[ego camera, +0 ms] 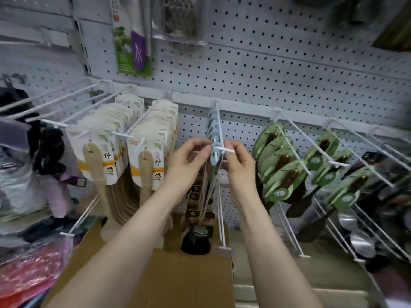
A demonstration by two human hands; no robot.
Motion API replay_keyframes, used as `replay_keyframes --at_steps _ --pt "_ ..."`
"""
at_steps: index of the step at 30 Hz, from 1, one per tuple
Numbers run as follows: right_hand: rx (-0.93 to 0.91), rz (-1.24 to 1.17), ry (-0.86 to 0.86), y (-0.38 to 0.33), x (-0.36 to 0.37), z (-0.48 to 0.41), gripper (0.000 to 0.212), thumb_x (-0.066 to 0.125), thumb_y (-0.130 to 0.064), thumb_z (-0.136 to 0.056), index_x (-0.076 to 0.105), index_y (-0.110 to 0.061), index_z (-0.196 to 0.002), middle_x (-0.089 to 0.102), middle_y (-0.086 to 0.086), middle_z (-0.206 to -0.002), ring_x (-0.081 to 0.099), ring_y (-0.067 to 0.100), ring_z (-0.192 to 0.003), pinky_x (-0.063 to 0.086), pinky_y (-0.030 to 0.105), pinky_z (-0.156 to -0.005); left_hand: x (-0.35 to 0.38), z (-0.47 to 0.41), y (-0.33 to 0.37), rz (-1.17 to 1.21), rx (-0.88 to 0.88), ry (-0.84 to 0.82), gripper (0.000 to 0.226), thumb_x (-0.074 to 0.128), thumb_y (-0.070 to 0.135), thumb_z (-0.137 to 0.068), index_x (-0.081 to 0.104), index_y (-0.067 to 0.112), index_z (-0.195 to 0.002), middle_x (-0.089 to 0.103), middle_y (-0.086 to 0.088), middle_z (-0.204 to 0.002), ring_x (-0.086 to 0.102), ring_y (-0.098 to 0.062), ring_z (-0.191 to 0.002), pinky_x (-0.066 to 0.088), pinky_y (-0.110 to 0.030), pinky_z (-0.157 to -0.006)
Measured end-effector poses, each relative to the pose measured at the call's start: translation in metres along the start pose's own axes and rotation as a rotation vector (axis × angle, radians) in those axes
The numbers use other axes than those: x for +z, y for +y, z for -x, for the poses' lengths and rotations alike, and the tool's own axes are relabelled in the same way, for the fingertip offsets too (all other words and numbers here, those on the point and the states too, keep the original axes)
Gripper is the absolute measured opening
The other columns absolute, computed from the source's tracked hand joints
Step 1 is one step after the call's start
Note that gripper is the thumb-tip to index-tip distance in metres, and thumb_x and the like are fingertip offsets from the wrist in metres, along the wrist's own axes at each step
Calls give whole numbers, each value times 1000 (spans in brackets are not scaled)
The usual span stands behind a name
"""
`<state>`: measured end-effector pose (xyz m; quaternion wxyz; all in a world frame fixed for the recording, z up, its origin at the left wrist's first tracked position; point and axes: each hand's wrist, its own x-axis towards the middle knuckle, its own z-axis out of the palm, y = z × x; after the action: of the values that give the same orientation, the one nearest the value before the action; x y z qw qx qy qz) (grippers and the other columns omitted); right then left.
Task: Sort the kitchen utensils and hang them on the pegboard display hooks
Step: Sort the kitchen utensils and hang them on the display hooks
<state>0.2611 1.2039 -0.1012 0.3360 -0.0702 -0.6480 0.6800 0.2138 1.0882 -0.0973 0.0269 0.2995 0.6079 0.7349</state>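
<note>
Now, head view: all places are given from the middle hook (219,130) on the pegboard (278,63).
Left hand (189,161): just left of the hook tip; its fingers pinch a utensil's blue card (214,152).
Right hand (240,165): just right; its fingers are narrow and pinch the hook's tip bar.
Utensil: it hangs at the hook tip, in front of other blue cards.
Done: wooden spatulas (95,165) hang left, green-carded tools (278,170) right.
Left: probably to push this card back; whether more utensils wait, I cannot tell.

Chinese characters on the spatula cards (110,161) are too blurred.
</note>
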Motion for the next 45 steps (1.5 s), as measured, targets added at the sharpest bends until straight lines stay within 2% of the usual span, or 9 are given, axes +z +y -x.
replay_keyframes --at_steps 6,12,15,23,32,35,38,41,45 --pt "-14 105 90 -12 10 18 15 53 -16 -100 66 -18 -92 68 -4 -86 61 14 -82 50 35 -76 -8 3 2 -21 -2 -58 17 63 18 -91 65 33 -98 68 16 -95 63 -3 -90 50 -19 -78" --pt "-49 194 203 -19 9 33 18 53 -22 -100 64 -9 -107 69 8 -102 63 9 -86 51 20 -75 -31 11 15 -40 -42 -146 27 62 13 -91 64 32 -110 66 10 -107 63 -4 -100 51 -21 -89" --pt "-5 192 287 -14 9 44 21 53 -28 -101 65 -13 -106 67 0 -94 60 6 -81 47 20 -70 -50 18 16 -47 -34 -157 29 62 10 -91 64 33 -110 65 12 -105 62 -3 -99 51 -16 -85" --pt "16 139 396 -6 33 79 15 53 -18 -100 60 -14 -88 55 1 -77 48 12 -69 43 22 -64 -81 44 14 -16 -47 -247 30 59 3 -91 65 31 -102 69 6 -103 66 -11 -97 55 -28 -89" --pt "46 123 325 1 76 110 10 56 -16 -99 66 -11 -97 66 3 -81 60 8 -70 47 17 -60 -130 71 5 -21 -63 -76 31 60 4 -91 68 33 -98 71 8 -101 66 -14 -98 54 -33 -91" --pt "59 149 260 2 88 114 13 57 -14 -98 66 -14 -107 72 5 -92 66 9 -78 51 19 -66 -145 75 1 -64 -55 -12 34 60 6 -91 64 38 -103 68 6 -108 63 -13 -104 51 -34 -95" --pt "70 185 207 4 97 114 19 60 -15 -97 65 -22 -114 73 5 -103 69 11 -89 55 27 -79 -154 77 -3 -139 -52 -3 42 58 9 -93 54 37 -125 57 7 -129 54 -2 -117 46 -22 -98" --pt "100 227 155 9 104 112 31 60 -17 -97 60 -27 -126 69 0 -115 67 13 -105 54 38 -95 -157 75 -6 -140 -80 -41 58 54 7 -95 35 29 -145 41 7 -147 41 0 -132 36 -17 -103" --pt "120 270 65 15 111 103 45 60 -17 -97 49 -29 -140 59 -4 -134 59 6 -117 50 40 -103 -155 70 -7 -117 -127 -127 65 46 2 -97 19 24 -152 27 10 -154 28 0 -138 27 -18 -107"
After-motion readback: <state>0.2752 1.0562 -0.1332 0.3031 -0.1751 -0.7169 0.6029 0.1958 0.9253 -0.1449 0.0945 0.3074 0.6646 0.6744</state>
